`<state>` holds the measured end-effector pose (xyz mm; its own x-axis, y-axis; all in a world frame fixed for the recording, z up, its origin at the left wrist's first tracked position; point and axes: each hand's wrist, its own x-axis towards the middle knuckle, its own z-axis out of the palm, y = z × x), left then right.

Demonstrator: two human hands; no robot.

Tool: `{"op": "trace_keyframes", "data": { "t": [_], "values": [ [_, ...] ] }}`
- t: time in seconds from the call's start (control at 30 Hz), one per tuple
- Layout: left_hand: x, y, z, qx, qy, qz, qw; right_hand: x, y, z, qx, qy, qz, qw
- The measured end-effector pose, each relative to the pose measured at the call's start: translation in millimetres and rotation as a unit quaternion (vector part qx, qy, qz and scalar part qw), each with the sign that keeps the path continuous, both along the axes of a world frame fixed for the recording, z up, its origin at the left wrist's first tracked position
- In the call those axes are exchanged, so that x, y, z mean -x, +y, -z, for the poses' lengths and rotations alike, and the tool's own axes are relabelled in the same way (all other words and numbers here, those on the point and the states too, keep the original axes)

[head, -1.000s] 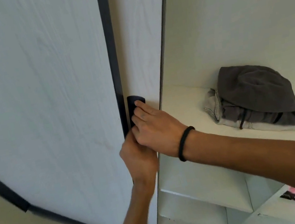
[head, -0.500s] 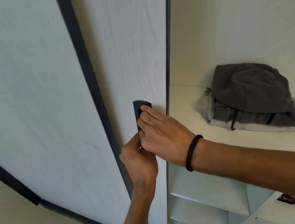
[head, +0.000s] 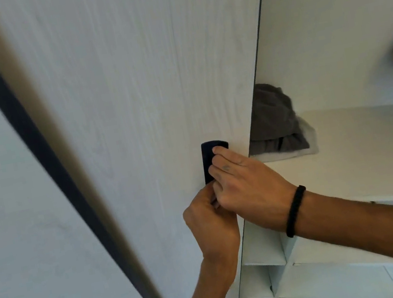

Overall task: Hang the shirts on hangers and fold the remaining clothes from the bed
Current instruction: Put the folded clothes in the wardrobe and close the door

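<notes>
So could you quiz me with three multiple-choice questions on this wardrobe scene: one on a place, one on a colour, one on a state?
1. Where is the folded dark grey garment?
A. on the floor
B. on the cream wardrobe shelf
C. on a hanger

2. What colour is the wristband on the right hand?
A. black
B. red
C. white

3. What is the left hand doing?
A. hanging idle
B. holding a shirt
C. gripping at the dark handle of the white sliding door

Answers: B, it lies on the shelf; A, the band is black; C, its fingers curl at the handle's lower end.
</notes>
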<state>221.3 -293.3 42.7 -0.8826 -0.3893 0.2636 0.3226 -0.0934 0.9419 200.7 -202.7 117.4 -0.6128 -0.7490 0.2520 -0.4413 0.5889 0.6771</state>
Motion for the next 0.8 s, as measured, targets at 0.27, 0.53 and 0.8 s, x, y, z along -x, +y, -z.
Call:
{"op": "trace_keyframes", "data": {
  "t": [0.27,0.53,0.8],
  "values": [
    [-1.0,66.9,2.2,0.169,0.059,0.022,0.984,-24.6,79.3,-4.3,0.041,0.07,-0.019,0.997],
    [-11.1,118.4,-6.8,0.263,0.081,0.123,0.954,-43.4,143.9,2.3,0.015,0.055,0.08,0.995],
    [-6.7,170.3,-31.4,0.373,0.073,0.275,0.883,-71.8,207.4,-7.2,0.008,0.037,0.157,0.987]
  ]
}}
